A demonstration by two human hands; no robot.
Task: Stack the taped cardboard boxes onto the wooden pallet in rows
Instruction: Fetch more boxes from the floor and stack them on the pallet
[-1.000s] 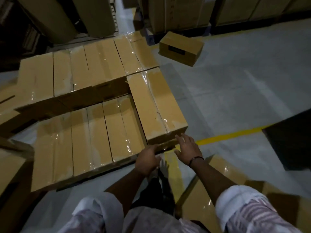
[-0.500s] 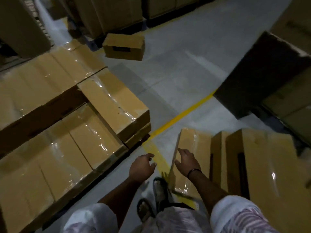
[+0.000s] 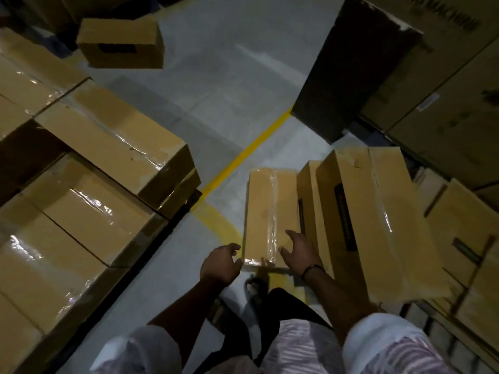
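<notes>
- Head view: the next taped box (image 3: 271, 211) lies flat on the grey floor (image 3: 216, 103) straight ahead of the person, just past a sandalled foot (image 3: 255, 288).
- Its long axis runs away from the body, with the tape seam along the top, so the short near end faces the hands.
- The right hand (image 3: 299, 252) is over the near right part of the top face with fingers spread. Whether it presses down or only hovers, I cannot tell.
- The left hand (image 3: 220, 265) is at the near left corner, fingers loosely curled and gripping nothing; contact with the edge is unclear.
- Both hands are about equally near, one on each side of the near end, so a two-handed lift looks likely.
- The box's right side stands just beside a leaning box (image 3: 378, 225), which may crowd the right fingers.
- The stacked boxes (image 3: 108, 147) lie to the left, across a yellow floor line (image 3: 243, 157); the pallet under them is hidden.
- The lower front row looks like the open spot, so the carry is probably a short leftward swing.
- A lone box (image 3: 121, 44) sits well apart on the floor ahead, and tall cartons (image 3: 432, 90) close in the right side.
</notes>
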